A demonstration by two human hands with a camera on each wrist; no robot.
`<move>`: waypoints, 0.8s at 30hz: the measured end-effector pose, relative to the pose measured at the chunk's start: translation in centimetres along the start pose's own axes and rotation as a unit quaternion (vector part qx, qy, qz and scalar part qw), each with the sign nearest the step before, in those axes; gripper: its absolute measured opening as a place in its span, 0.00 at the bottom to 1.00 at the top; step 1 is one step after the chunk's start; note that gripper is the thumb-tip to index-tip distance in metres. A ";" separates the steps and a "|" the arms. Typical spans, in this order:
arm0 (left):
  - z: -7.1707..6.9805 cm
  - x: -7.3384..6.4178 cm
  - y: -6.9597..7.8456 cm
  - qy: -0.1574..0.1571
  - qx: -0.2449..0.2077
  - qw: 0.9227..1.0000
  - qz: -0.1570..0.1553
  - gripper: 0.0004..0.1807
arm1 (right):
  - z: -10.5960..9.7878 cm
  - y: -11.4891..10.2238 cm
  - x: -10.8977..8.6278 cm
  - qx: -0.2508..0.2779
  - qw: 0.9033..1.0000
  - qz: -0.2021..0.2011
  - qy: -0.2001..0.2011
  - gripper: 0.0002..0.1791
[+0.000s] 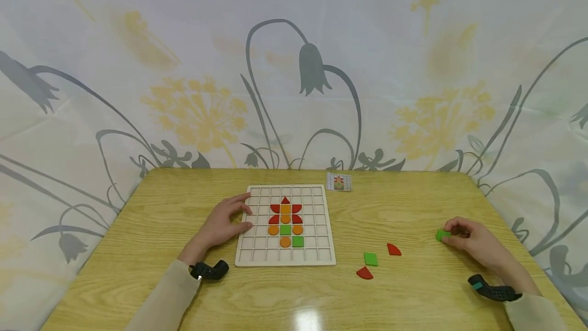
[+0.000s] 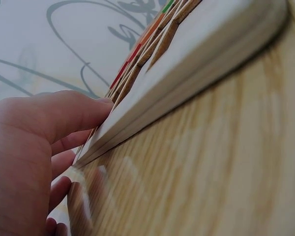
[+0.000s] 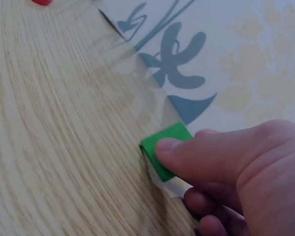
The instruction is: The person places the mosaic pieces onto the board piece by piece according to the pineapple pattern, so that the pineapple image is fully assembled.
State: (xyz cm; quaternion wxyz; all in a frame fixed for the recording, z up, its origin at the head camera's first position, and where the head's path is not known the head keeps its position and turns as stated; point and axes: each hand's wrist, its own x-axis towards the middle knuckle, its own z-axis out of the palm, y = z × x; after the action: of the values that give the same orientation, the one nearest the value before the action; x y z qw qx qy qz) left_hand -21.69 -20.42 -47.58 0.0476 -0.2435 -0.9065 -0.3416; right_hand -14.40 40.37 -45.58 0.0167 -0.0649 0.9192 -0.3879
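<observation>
My left hand (image 1: 222,225) rests at the left edge of a white grid board (image 1: 317,257), its thumb and fingertips touching the rim. On the board lies a pattern of red, orange and green pieces, with a red triangle (image 1: 285,201) at its top and a green square (image 1: 298,241) low on the right. Far to the right, my right hand (image 1: 478,244) pinches a green square tile (image 3: 169,142), the thumb lying across its face. In the right wrist view the tile tilts just by the wood surface; whether it touches cannot be told.
Between board and right hand lie a loose green square (image 1: 370,259) and two red quarter-circle pieces, one nearer (image 1: 365,273) and one farther (image 1: 393,250). A small pattern card (image 1: 339,182) lies behind the board's right corner. A flower-printed cloth (image 1: 285,91) stands behind the wooden table (image 1: 184,290).
</observation>
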 end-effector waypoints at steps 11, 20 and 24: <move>0.1 0.0 0.0 -0.001 -0.004 1.000 -0.006 0.09 | 2.6 -3.5 1.1 0.027 0.998 -0.033 0.035 0.12; 0.0 -0.2 0.0 0.012 -0.001 1.000 0.009 0.08 | 7.1 -7.3 2.9 0.096 0.990 -0.103 0.001 0.10; 0.1 -0.2 -0.3 0.014 0.007 1.000 0.011 0.09 | 8.9 -8.6 3.7 0.127 0.982 -0.139 -0.021 0.11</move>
State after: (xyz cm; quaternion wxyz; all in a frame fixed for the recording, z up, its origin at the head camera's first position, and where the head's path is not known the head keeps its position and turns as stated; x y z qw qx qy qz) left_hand -21.65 -20.59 -47.84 0.0653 -0.2482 -0.9056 -0.3378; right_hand -16.42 27.60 -45.58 -0.0099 -0.1974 0.8438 -0.4990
